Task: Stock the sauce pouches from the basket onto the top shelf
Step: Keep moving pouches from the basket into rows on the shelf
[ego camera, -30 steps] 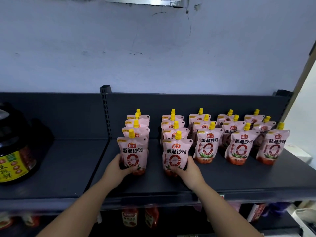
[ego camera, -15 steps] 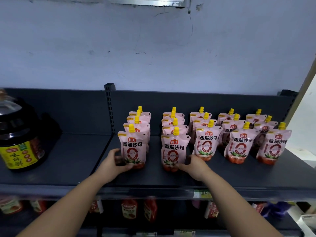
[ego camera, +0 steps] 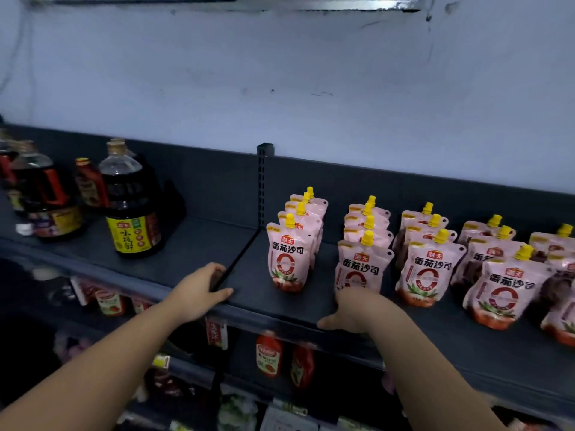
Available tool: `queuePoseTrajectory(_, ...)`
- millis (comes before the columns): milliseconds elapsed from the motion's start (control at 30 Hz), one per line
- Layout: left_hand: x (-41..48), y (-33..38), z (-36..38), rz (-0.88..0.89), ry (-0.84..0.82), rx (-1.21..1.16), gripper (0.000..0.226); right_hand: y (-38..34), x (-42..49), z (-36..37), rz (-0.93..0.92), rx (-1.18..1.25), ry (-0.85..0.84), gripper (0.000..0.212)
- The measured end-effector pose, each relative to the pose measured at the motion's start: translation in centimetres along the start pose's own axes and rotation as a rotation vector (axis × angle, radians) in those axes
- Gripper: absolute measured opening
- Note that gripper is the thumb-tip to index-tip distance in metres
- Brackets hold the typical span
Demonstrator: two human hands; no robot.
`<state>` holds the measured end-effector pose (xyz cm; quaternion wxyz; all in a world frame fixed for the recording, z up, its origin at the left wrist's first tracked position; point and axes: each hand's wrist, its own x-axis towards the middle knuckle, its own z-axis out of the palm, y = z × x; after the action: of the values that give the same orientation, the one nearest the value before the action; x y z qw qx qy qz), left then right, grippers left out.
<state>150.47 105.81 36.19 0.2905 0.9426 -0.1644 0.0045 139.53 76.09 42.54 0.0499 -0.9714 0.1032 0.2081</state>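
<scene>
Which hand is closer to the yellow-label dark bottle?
Left. The left hand is at the shelf edge, just right of the bottle; the right hand is farther right, at the base of a front pouch.

Hidden, cropped, blurred
The right hand [ego camera: 351, 309] covers the base of a front pouch [ego camera: 361, 265]; rear pouches [ego camera: 311, 206] show only tops; the rightmost pouch [ego camera: 560, 318] and left bottles [ego camera: 18, 172] are cropped; lower-shelf goods [ego camera: 267, 356] blur.

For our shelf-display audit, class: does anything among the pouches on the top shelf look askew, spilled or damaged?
Nothing stands out. The pouches stand upright in tidy rows on the shelf, caps on, with no spill or tear visible.
</scene>
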Motion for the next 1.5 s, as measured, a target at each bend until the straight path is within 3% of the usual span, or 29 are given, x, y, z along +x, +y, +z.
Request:
queuePoseTrajectory(167,-3.9,-4.6,-4.3,-0.120,0.031,0.161,0.058,-8.0,1.5,-0.1,-0.233,-0.008,0.236,0.054)
queuePoseTrajectory(333,-9.6,-10.5,-9.9,-0.239,0.030,0.243,0.067,-17.1,3.0,0.0,-0.428,-0.145,0.236,0.051)
queuePoseTrajectory(533,-17.8,-18.7,-16.4,-0.507,0.059,0.313,0.083,-30.6,2.9,1.1,-0.666,-0.165,0.255,0.039)
queuePoseTrajectory(733,-26.7,-27.8,-21.0,-0.750,0.008,0.319,0.093,-46.2,0.6,5.0,-0.865,-0.099,0.117,0.064)
queuePoseTrajectory(933,-33.6,-35.5,-24.6,-0.875,0.095,0.322,0.078,-58.6,-1.6,9.8,-1.015,-0.128,0.058,0.060)
queuePoseTrajectory(1200,-40.0,-42.6,-25.0,-1.061,0.117,0.237,0.065,-69.1,-1.5,14.3,-1.130,-0.214,-0.017,0.061)
queuePoseTrajectory(1500,-38.0,-50.3,-24.0,-1.213,0.145,0.137,0.068,-79.7,4.9,17.8,-1.236,-0.337,-0.116,0.060)
